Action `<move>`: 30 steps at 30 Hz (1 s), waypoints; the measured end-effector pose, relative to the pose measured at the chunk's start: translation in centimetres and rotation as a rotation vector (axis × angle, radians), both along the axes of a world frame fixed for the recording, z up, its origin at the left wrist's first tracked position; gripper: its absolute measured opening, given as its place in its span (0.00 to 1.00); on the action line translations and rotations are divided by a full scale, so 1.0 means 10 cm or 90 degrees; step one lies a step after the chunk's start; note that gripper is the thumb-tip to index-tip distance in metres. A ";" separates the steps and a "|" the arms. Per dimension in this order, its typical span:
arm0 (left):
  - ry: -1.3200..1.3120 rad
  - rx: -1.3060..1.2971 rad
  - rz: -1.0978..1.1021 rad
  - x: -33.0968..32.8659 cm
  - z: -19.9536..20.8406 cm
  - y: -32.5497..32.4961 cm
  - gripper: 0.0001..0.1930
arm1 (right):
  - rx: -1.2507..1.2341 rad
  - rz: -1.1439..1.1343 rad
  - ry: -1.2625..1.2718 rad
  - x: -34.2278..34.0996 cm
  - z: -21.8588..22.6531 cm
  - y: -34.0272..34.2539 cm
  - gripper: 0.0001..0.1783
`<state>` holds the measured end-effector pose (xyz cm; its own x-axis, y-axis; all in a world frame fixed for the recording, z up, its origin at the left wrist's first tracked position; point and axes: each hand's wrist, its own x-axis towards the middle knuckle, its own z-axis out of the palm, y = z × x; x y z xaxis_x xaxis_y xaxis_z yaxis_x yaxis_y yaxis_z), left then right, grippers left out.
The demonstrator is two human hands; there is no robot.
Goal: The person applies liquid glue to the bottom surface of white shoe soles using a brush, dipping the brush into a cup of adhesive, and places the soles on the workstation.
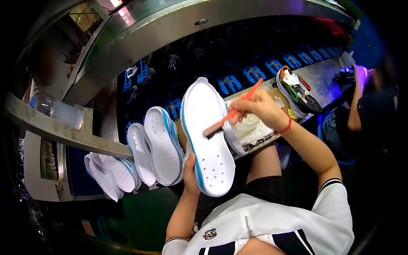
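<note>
White foam shoe sole [207, 106] with blue side stripe: held in front of the person's torso, clear of the ledge, far end toward the rack area, perforated end toward the shirt. Recessed face is turned up, probably so the brush can get at it.

Left hand [191, 172] grips the sole's left edge low down; thumb side visible, remaining fingers hidden behind, so exact finger placement can't tell. Holding at the edge leaves the upper face open.

Right hand [255, 108] pinches the orange-handled brush [224, 120] between thumb and fingers, pen-like, handle slanting up past the knuckles; that grip likely gives fine tip control. Dark bristles are at mid-face; touching or just above, can't tell.

Another white sole [233, 138] is just right of the held one, partly hidden by it. Beyond, a pale round dish [250, 122] sits on the ledge below the right hand, seemingly within easy dipping reach; contents unclear.

Left side: upright-leaning soles [163, 146] near the held one, then a lower sole cluster [119, 170], faces out, apparently grouped for quick pickup.

Right along the ledge: shoe with orange and green parts [293, 91]. Behind: row of blue racks [229, 83]. Far left: clear plastic bottle [57, 111] lying behind a metal rail. Far right: co-worker's hand [360, 75] at a dark item under violet light.
</note>
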<state>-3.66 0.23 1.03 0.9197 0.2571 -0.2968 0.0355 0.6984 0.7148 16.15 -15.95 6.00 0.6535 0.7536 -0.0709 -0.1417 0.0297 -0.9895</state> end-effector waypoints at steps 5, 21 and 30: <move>-0.019 -0.061 -0.137 -0.13 -0.12 0.06 0.38 | -0.003 -0.117 -0.033 0.54 0.00 0.06 0.14; -0.295 0.399 -0.092 2.79 2.50 1.07 0.24 | 0.279 -0.279 0.048 -0.10 -0.23 -0.69 0.14; 0.278 1.346 -0.579 1.29 1.20 1.70 0.39 | 0.180 -0.280 0.208 -0.43 -0.78 -0.85 0.14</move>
<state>9.21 17.22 12.99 0.9121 0.0712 -0.4037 0.0887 -0.9957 0.0247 11.85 -24.41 -1.77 0.8854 0.4376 -0.1569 -0.3512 0.4086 -0.8424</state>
